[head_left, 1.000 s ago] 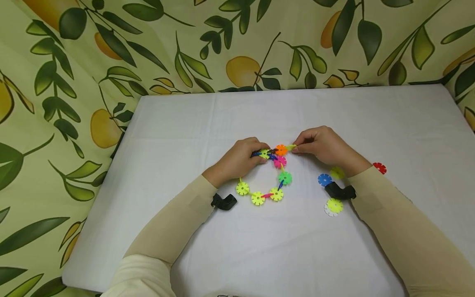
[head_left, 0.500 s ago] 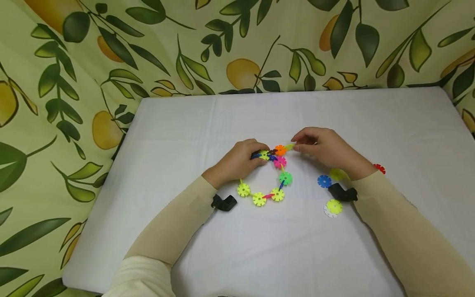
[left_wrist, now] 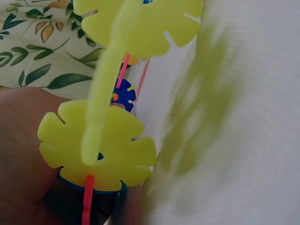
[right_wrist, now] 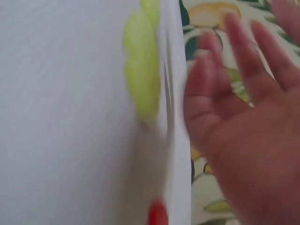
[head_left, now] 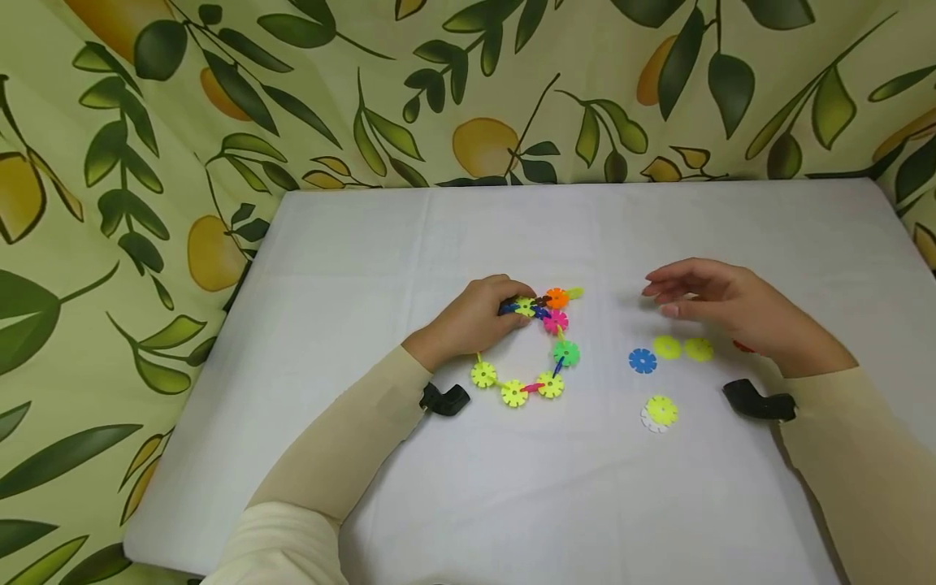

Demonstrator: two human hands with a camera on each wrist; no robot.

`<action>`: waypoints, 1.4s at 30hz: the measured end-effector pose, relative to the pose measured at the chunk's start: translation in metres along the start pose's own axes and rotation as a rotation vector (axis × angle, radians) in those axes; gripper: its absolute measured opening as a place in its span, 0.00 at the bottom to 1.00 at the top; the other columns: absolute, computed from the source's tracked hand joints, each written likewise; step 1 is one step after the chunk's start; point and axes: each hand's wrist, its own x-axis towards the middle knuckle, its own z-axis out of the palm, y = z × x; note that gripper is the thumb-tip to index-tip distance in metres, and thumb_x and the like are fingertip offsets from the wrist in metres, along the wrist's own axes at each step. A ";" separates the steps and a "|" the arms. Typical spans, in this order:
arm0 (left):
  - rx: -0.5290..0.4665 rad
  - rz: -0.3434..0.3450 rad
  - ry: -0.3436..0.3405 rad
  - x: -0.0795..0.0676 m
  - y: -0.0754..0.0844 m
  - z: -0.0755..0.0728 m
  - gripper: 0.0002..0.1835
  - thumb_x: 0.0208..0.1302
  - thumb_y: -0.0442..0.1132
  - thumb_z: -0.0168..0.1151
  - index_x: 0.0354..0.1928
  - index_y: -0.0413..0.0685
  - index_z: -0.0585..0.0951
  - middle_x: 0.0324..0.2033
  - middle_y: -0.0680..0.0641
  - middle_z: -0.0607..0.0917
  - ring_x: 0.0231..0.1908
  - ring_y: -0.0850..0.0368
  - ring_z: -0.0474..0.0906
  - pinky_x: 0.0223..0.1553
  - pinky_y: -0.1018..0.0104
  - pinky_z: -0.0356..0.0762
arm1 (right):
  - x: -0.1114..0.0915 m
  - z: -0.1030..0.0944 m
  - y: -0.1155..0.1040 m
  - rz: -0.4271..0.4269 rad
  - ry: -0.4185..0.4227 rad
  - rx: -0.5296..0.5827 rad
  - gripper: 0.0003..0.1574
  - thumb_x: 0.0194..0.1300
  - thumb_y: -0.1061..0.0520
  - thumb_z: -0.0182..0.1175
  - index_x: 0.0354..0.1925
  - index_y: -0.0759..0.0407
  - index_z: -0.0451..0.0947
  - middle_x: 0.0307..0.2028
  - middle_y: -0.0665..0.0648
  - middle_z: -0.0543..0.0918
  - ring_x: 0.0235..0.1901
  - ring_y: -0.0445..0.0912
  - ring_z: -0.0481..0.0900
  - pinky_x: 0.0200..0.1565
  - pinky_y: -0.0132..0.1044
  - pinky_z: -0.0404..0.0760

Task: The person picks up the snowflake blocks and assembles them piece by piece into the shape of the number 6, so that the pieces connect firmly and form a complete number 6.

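My left hand [head_left: 468,315] pinches the top left of a ring-shaped chain of notched plastic discs [head_left: 566,353] between thumb and fingers. Yellow, green, pink and orange discs lie flat in it, joined by others standing on edge. A yellow-green disc [head_left: 576,292] sticks out sideways at the orange one. In the left wrist view, yellow discs [left_wrist: 126,131] of the chain hang close to the palm. My right hand [head_left: 738,305] hovers to the right of the chain, holding nothing, its fingers spread and slightly bent. The right wrist view shows that palm [right_wrist: 253,131], blurred.
Loose discs lie below the right hand: a blue one [head_left: 643,361], two yellow ones side by side [head_left: 666,348], and a yellow disc [head_left: 661,409] overlapping a white one [head_left: 651,422]. A red disc [head_left: 743,346] is partly hidden by the hand. Patterned cloth [head_left: 483,97] stands behind the white table [head_left: 439,504].
My right hand has let go of the yellow-green disc at the chain's end and moved right, uncovering the loose yellow discs. My left hand stays on the chain.
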 end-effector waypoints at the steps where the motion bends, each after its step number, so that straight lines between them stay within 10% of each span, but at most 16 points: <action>1: 0.003 -0.002 0.000 0.000 0.000 0.000 0.20 0.78 0.39 0.70 0.67 0.45 0.84 0.56 0.49 0.85 0.58 0.55 0.78 0.66 0.64 0.71 | -0.003 -0.002 0.004 -0.006 -0.022 -0.010 0.26 0.76 0.63 0.71 0.69 0.55 0.81 0.60 0.54 0.87 0.56 0.45 0.82 0.52 0.28 0.79; 8: 0.005 -0.012 -0.003 -0.001 -0.001 -0.001 0.20 0.79 0.39 0.69 0.68 0.46 0.84 0.57 0.49 0.84 0.59 0.55 0.78 0.67 0.63 0.71 | -0.010 -0.006 0.019 -0.087 -0.220 -0.123 0.36 0.67 0.64 0.77 0.70 0.53 0.81 0.66 0.53 0.82 0.62 0.39 0.77 0.58 0.23 0.73; 15: -0.005 -0.014 0.003 -0.002 -0.003 0.001 0.19 0.78 0.39 0.70 0.67 0.46 0.84 0.57 0.50 0.84 0.59 0.56 0.78 0.67 0.64 0.71 | -0.009 -0.001 0.020 -0.217 -0.231 -0.215 0.28 0.61 0.71 0.79 0.56 0.50 0.89 0.53 0.48 0.86 0.53 0.40 0.81 0.55 0.22 0.75; 20: -0.006 -0.007 0.000 -0.001 -0.004 0.001 0.19 0.78 0.39 0.70 0.67 0.45 0.84 0.57 0.49 0.84 0.58 0.56 0.78 0.66 0.64 0.71 | -0.010 0.002 0.019 -0.168 -0.201 -0.240 0.21 0.60 0.72 0.78 0.45 0.51 0.89 0.48 0.50 0.84 0.48 0.43 0.81 0.51 0.22 0.76; 30: -0.007 -0.008 -0.009 0.000 -0.002 0.001 0.20 0.79 0.39 0.70 0.68 0.45 0.83 0.57 0.49 0.84 0.58 0.56 0.78 0.67 0.64 0.71 | -0.019 -0.013 0.025 -0.162 -0.220 -0.234 0.34 0.59 0.74 0.78 0.60 0.52 0.87 0.57 0.52 0.83 0.55 0.39 0.79 0.55 0.21 0.74; 42: -0.001 -0.001 -0.001 -0.001 0.000 0.000 0.20 0.79 0.39 0.69 0.68 0.45 0.83 0.56 0.49 0.84 0.57 0.56 0.78 0.65 0.64 0.72 | -0.014 -0.008 0.020 -0.043 -0.166 -0.288 0.19 0.61 0.69 0.79 0.45 0.55 0.84 0.42 0.53 0.81 0.44 0.47 0.77 0.45 0.26 0.76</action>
